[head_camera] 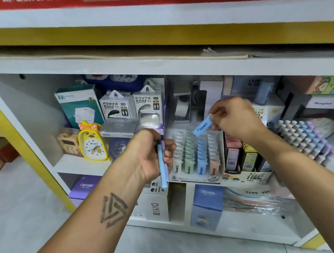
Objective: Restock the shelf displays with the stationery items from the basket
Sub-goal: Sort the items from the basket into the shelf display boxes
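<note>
Our right hand (233, 116) pinched a blue lead case (202, 128) above the display tray (199, 177), our left hand (151, 153) gripped two pens (162, 161), and we judged the case could slip into the wrong colour row.

Yellow duck alarm clock (92, 140) beside two power bank boxes (132, 104).

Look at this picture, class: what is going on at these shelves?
A person is restocking a white shop shelf. The left hand grips two slim pens, one light blue and one lilac, held upright. The right hand pinches a small light blue lead case above the clear display tray of pastel lead cases, just over its blue row. The case is not yet slotted in.
</note>
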Motion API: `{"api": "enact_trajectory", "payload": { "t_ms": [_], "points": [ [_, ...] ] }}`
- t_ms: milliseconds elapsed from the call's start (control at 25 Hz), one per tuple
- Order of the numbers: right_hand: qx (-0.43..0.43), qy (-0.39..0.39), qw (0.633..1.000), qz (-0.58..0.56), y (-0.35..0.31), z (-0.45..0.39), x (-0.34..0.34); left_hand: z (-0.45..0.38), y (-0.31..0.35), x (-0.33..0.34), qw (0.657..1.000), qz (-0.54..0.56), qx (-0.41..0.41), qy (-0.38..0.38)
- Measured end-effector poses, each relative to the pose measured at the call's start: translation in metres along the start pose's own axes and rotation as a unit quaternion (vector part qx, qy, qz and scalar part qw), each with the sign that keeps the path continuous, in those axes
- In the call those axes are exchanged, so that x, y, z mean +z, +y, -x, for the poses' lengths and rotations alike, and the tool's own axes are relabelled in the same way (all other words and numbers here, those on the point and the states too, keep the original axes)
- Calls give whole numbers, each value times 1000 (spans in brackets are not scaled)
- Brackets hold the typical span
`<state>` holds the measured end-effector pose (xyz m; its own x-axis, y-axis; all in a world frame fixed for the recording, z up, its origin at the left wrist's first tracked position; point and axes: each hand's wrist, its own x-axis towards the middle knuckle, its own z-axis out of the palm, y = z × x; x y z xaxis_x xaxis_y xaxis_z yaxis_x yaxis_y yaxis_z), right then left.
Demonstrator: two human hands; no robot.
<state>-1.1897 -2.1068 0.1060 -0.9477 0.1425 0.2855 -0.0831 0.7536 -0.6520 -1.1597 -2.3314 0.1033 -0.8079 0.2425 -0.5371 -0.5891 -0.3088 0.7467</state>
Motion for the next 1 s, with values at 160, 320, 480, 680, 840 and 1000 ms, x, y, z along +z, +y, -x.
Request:
{"api": "enact_trajectory", "payload": {
  "t_ms": [160,320,480,680,840,1000],
  "points": [
    [11,-3,1000,-6,-1,-4,0,0,0,-2,1000,2,-6,-3],
    [-84,-10,982,170,0,1,6,0,-3,0,1000,-3,-18,-10],
    [-131,-59,950,279,3,8,23,1,-7,4,999,-15,-25,-17],
    [-151,-77,941,294,5,5,31,0,-8,4,999,-22,-29,-21],
    [-144,-82,944,285,10,4,34,0,-8,5,999,-11,-28,-38],
    [-146,-92,918,356,10,6,38,2,-8,7,998,-4,-17,-68]
  ]
}}
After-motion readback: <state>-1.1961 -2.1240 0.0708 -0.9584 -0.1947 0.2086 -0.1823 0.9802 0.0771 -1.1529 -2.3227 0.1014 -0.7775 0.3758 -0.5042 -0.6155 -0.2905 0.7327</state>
